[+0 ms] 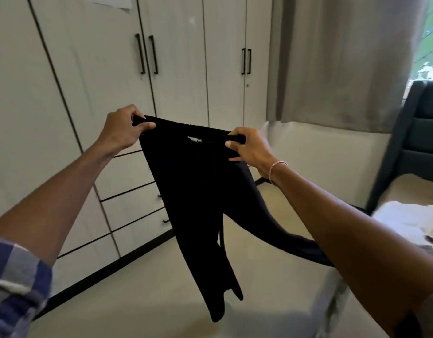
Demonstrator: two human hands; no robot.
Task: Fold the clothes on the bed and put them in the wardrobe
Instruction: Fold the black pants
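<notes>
I hold a pair of black trousers up in the air by the waistband. My left hand pinches the left end of the waistband and my right hand grips the right end. One leg hangs straight down over the floor. The other leg trails to the right, passing behind my right forearm toward the bed. The white wardrobe stands behind the trousers, and all its doors in view are closed.
Drawers sit low in the wardrobe at the left. A grey curtain hangs at the right beside a dark headboard. Light bedding lies on the bed at the right edge. Pale floor stretches below the trousers.
</notes>
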